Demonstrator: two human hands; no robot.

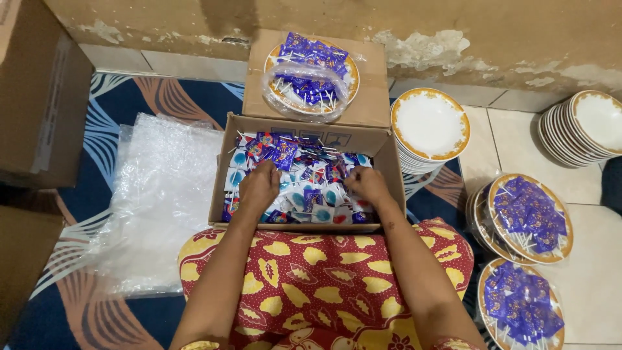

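Observation:
An open cardboard box (389, 162) sits in front of my knees, full of small wrapped lollipops (311, 191) in blue, purple and white wrappers with white sticks. My left hand (258, 188) is down among them at the box's left side, fingers curled into the pile. My right hand (368, 185) is in the pile at the right side, fingers also curled down. Whether either hand grips sweets is hidden by the fingers. Behind the box, a gold-rimmed plate (350, 68) heaped with lollipops under a clear bag rests on a cardboard lid (369, 104).
A stack of empty gold-rimmed white plates (431, 123) stands right of the box, another stack (589, 126) at far right. Two plates of purple lollipops (531, 217) (521, 304) lie on the tiled floor. Clear plastic sheets (155, 194) cover the rug at left; cardboard boxes (39, 97) beyond.

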